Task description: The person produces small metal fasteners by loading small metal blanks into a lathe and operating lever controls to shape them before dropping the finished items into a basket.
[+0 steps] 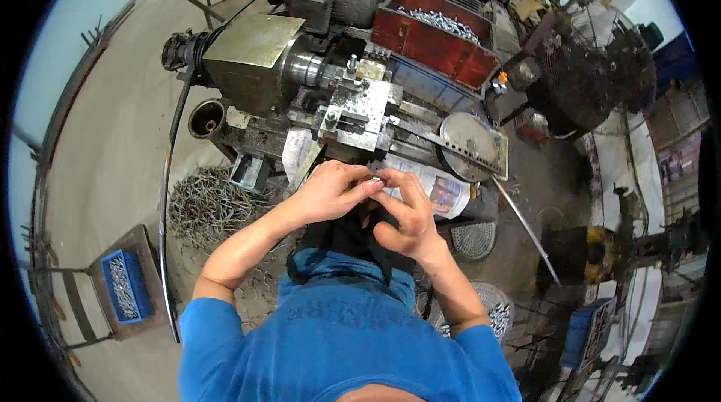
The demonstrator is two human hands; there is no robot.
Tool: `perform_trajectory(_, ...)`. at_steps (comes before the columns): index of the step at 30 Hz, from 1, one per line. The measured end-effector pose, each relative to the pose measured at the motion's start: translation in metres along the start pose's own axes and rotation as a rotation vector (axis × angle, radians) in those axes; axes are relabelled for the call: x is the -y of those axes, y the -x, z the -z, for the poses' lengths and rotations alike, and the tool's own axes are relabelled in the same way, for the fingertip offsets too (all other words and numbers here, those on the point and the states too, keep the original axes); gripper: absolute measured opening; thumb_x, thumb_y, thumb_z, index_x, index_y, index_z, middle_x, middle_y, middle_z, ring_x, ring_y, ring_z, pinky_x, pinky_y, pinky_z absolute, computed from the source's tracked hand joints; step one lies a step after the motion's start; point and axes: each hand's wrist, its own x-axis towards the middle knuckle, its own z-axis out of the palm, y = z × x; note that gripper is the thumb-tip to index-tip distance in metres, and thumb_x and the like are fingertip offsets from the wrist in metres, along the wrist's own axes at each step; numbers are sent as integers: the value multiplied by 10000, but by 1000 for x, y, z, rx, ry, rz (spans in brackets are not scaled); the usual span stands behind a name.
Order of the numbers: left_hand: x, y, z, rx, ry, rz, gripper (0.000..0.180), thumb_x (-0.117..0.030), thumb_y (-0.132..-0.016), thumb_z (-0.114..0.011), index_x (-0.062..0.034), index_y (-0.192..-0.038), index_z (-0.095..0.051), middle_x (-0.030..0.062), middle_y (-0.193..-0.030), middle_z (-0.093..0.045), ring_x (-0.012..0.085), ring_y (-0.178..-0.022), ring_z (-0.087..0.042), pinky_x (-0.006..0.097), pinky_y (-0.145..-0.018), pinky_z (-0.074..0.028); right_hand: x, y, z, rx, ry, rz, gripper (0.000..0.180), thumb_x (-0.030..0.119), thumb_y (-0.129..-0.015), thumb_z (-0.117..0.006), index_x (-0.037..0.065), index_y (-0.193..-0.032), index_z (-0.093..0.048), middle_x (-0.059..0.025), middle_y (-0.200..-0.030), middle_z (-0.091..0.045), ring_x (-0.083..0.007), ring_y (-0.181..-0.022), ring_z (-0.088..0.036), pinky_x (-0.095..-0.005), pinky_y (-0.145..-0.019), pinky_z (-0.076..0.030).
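My left hand (330,190) and my right hand (409,209) meet in front of my body, fingertips pinched together. Between them shows a small dark metal part (377,177), mostly covered by the fingers, so its exact kind is hidden. Just beyond the hands stands a small lathe, its tool slide (359,111) carrying bolted clamps and its round spindle end (306,68) to the left. Neither hand touches the machine. A printed paper sheet (443,190) lies right of my right hand.
A red metal bin (432,42) of small parts sits behind the lathe. Tangled metal shavings (206,207) are heaped at left, near a blue crate (126,287) of parts. A round metal tray (473,145) is at right; a long rod (526,229) slants beyond it.
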Motion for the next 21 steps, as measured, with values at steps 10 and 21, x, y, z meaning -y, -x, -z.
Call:
perform_trajectory(10, 29, 9, 26, 34, 244, -10, 361, -344, -852, -603, 7, -779, -643, 86, -593, -583, 134, -546, -541, 290, -513, -414, -3, -37, -1, 180, -12, 109, 432, 79, -517, -624, 11, -944, -638, -162, -1046, -571, -327, -899, -554, -386, -768, -483)
perform_trajectory(21, 50, 34, 86, -116, 218, 54, 328, -294, -883, -571, 26, -888, -644, 49, -621, -591, 113, -585, -564, 266, -555, -460, -29, -105, -24, 295, 63, 280, 425, 100, -509, -622, 42, -928, -656, -124, -982, -602, -309, -862, -562, -393, -758, -487)
